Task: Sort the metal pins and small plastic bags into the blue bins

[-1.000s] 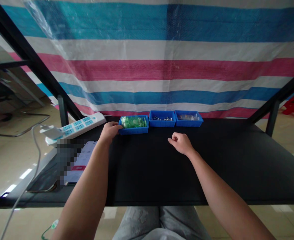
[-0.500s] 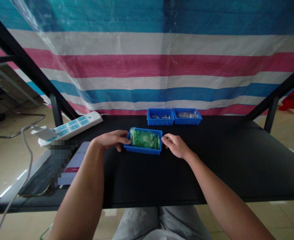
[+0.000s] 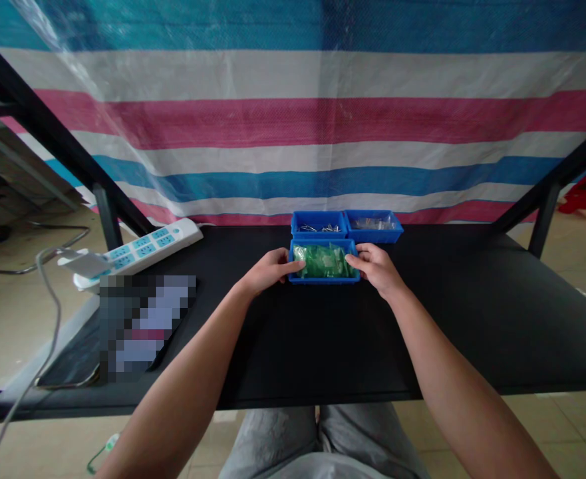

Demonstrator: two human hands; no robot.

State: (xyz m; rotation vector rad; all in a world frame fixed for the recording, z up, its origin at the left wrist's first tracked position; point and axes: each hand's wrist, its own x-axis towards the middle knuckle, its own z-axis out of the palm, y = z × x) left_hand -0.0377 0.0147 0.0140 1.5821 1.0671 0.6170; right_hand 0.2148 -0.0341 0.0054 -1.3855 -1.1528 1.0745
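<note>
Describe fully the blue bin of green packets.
The blue bin is a rectangular, open-topped box, apparently plastic, filled with green packets. It is upright, long side toward the wearer, in front of two similar bins; whether it touches them or the black table is unclear. The left hand and right hand hold its short ends, thumbs on top.

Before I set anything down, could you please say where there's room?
Bare tabletop lies right of the right forearm, and between both forearms up to the front blue bin. Crowded: back middle, three bins; left, power strip and pixelated object.
</note>
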